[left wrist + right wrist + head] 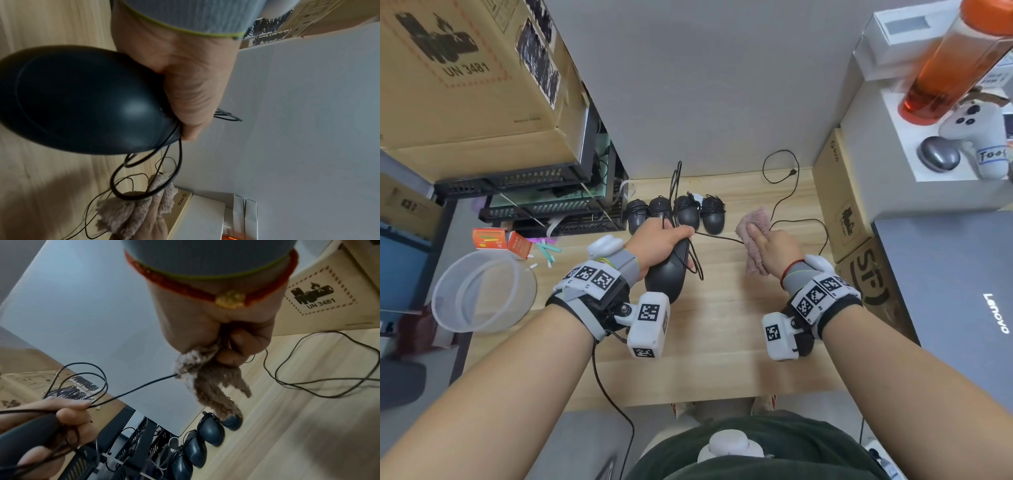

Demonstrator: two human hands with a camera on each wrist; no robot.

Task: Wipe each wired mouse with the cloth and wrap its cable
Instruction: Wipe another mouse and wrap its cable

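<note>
My left hand [658, 244] grips a black wired mouse [667, 274] above the wooden desk [722, 325], with loops of its cable [697, 260] pinched against it. From there the cable runs right into a pink fluffy cloth [753, 229]. My right hand [774, 246] holds that cloth bunched around the cable [133, 388]. The rest of the cable [784, 192] trails loose over the desk to its plug [793, 172]. Several other black mice [688, 212] with wrapped cables stand in a row at the back of the desk.
Cardboard boxes [465, 75] and black racks [534, 198] stand at the left. A clear plastic tub [482, 291] sits at the desk's left edge. On the right are boxes [842, 205], a laptop [962, 301], an orange bottle [955, 58] and a white controller [979, 137].
</note>
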